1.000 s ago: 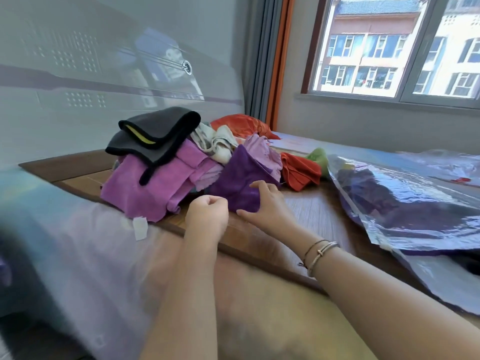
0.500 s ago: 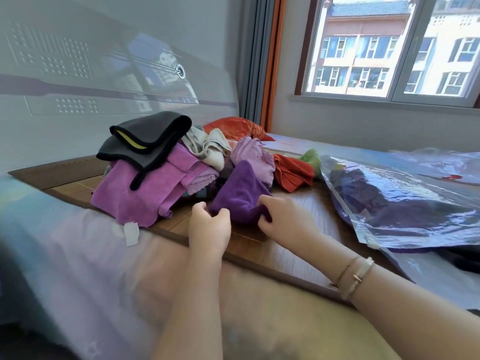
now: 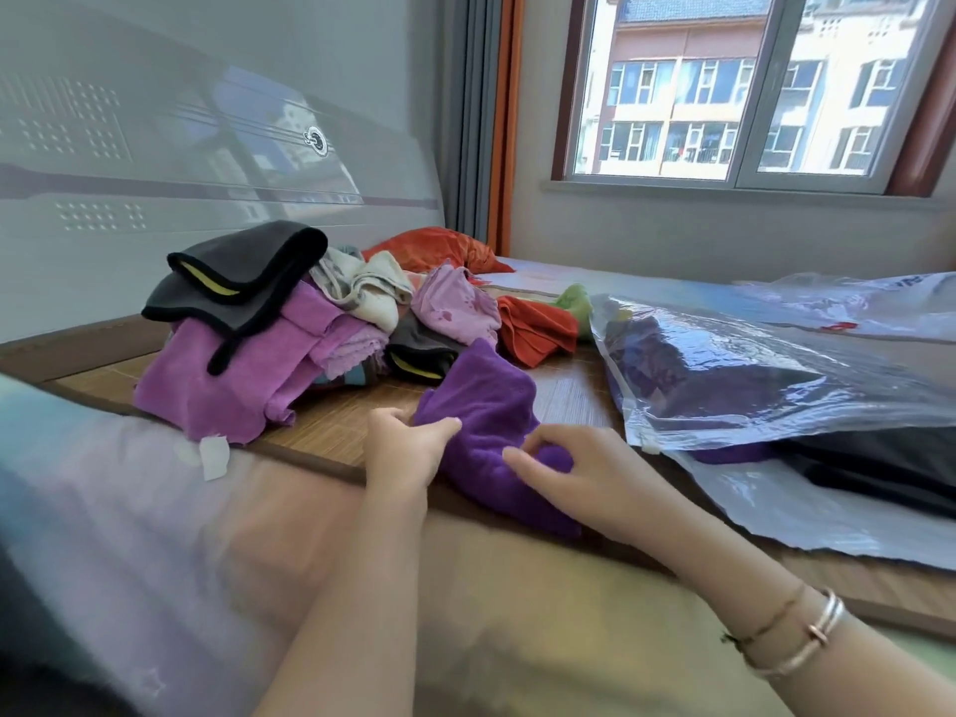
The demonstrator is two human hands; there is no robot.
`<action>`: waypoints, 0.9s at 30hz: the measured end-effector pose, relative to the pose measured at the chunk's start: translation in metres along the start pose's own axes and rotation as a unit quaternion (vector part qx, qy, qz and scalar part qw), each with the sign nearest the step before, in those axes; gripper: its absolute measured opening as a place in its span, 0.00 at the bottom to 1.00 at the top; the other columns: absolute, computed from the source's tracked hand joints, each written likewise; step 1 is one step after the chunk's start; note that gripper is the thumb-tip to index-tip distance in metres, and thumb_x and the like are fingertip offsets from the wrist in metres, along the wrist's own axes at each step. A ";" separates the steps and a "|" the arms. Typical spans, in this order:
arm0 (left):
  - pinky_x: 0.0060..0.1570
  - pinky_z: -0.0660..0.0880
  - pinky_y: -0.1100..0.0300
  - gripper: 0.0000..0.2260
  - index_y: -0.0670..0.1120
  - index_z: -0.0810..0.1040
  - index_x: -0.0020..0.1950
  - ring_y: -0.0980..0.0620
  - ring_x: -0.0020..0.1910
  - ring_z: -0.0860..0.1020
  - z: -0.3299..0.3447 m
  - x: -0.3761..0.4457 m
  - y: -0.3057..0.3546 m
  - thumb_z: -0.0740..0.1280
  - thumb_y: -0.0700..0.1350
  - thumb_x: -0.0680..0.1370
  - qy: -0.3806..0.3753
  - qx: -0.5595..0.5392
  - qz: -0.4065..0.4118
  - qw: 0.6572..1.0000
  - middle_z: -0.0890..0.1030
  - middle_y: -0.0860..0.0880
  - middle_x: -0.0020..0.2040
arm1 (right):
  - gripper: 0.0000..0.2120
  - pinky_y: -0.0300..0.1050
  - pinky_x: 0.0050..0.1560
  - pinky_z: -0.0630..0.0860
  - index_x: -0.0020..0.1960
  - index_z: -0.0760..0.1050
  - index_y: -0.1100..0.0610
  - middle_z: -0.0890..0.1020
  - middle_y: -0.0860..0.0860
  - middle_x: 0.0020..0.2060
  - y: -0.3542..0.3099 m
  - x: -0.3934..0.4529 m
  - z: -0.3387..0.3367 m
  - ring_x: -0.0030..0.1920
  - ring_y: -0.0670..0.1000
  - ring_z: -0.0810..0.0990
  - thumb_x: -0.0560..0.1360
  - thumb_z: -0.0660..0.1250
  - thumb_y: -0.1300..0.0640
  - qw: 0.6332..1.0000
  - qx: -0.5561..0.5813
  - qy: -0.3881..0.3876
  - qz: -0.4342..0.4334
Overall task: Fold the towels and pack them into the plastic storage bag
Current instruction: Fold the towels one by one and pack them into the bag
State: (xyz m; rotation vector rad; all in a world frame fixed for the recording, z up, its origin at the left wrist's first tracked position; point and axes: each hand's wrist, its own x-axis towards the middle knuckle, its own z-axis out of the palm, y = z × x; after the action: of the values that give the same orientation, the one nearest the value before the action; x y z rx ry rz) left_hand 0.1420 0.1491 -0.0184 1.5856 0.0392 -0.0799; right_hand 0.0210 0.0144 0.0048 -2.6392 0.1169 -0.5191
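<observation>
**Purple towel at the mat's near edge, both hands on it**

Purple towel (image 3: 486, 406) sits bunched on the bamboo mat (image 3: 331, 421), right at its front edge. Left hand (image 3: 401, 450) pinches the towel's left side between thumb and curled fingers; right hand (image 3: 574, 468) has its fingers curled into the cloth on the other side. Behind it is the towel pile (image 3: 289, 328), pink, black, cream, orange. Plastic storage bag (image 3: 750, 375) lies just to the right, with dark towels inside.

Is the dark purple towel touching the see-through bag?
Apart. The head view shows bare wooden mat between the dark purple towel and the near edge of the see-through bag.
</observation>
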 end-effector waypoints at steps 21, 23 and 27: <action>0.43 0.78 0.52 0.27 0.56 0.70 0.57 0.54 0.45 0.78 0.000 -0.052 0.048 0.66 0.26 0.71 -0.121 -0.082 0.268 0.952 0.78 0.49 0.57 | 0.36 0.52 0.57 0.74 0.66 0.58 0.49 0.76 0.52 0.51 0.013 0.039 0.010 0.53 0.53 0.77 0.61 0.69 0.54 0.920 0.339 0.007 0.196; 0.45 0.77 0.52 0.24 0.56 0.73 0.55 0.52 0.48 0.78 -0.003 -0.059 0.054 0.64 0.26 0.72 -0.143 -0.083 0.273 0.948 0.79 0.48 0.58 | 0.36 0.48 0.44 0.75 0.62 0.62 0.51 0.77 0.50 0.44 0.009 0.032 0.007 0.44 0.50 0.78 0.55 0.67 0.55 0.886 0.420 -0.015 0.196; 0.49 0.76 0.59 0.21 0.52 0.76 0.52 0.54 0.52 0.79 -0.016 -0.075 0.065 0.61 0.26 0.73 -0.141 -0.061 0.295 0.943 0.81 0.49 0.56 | 0.23 0.41 0.39 0.73 0.59 0.69 0.52 0.78 0.48 0.44 0.002 0.018 -0.007 0.43 0.47 0.77 0.67 0.65 0.66 0.843 0.521 -0.019 0.135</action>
State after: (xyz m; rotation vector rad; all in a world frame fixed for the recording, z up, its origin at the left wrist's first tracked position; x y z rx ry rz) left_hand 0.0729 0.1655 0.0522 1.3919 -0.6424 0.1625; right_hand 0.0351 0.0070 0.0165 -1.5236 0.1382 -0.2938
